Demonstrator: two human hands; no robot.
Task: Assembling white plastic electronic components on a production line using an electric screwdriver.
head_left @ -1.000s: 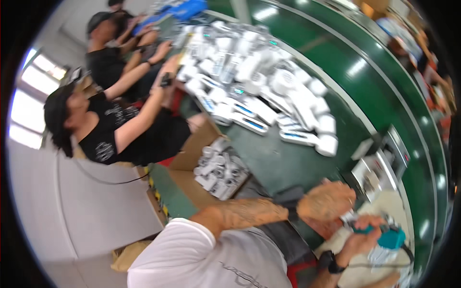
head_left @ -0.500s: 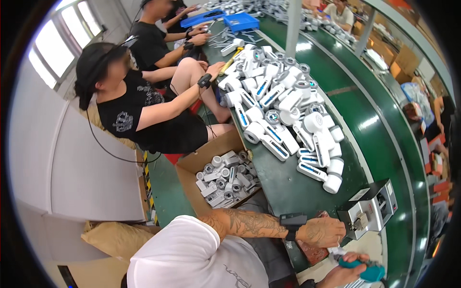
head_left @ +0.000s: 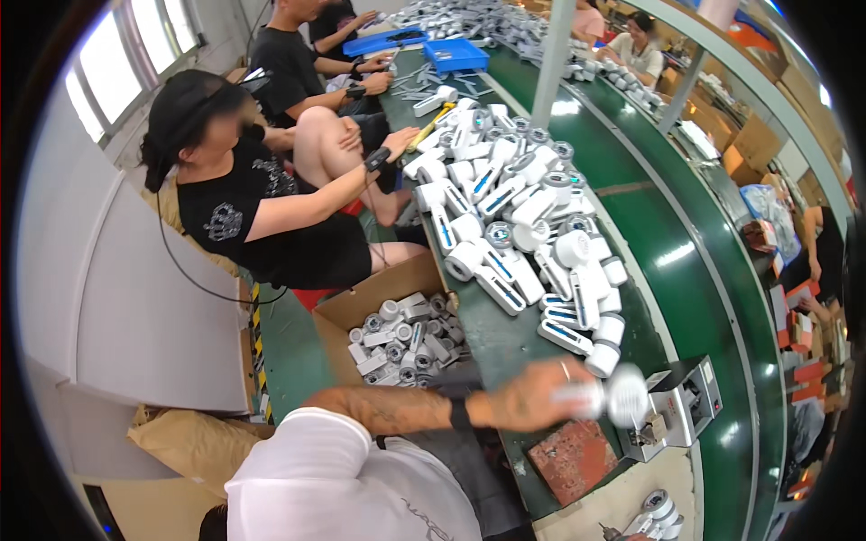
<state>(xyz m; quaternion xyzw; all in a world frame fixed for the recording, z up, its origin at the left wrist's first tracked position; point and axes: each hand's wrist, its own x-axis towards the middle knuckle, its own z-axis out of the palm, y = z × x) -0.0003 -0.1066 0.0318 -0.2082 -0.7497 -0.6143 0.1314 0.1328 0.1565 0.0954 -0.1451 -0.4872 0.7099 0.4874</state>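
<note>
My left hand [head_left: 532, 397], blurred by motion, is closed on a white round-headed part [head_left: 626, 397] with a short handle. The part's round face is in front of a small grey metal fixture [head_left: 663, 424] on the bench. Close to the lower edge a thin dark driver tip [head_left: 609, 532] shows; only a sliver of my right hand may be beside it, with its fingers hidden. White parts with round ends [head_left: 658, 512] lie there as well. Below my left hand is a reddish-brown slab [head_left: 575, 460].
A large heap of white round-headed parts [head_left: 505, 207] covers the bench ahead. A cardboard box [head_left: 338, 329] of similar parts stands left of the bench. A co-worker [head_left: 244, 189] sits beyond it. Blue trays [head_left: 456, 56] lie farther off; a green conveyor belt [head_left: 667, 234] runs along the right.
My left hand has moved up and left from beside the slab, lifting the white part. My right hand and the teal driver have dropped almost out of view. The whole view has shifted slightly.
</note>
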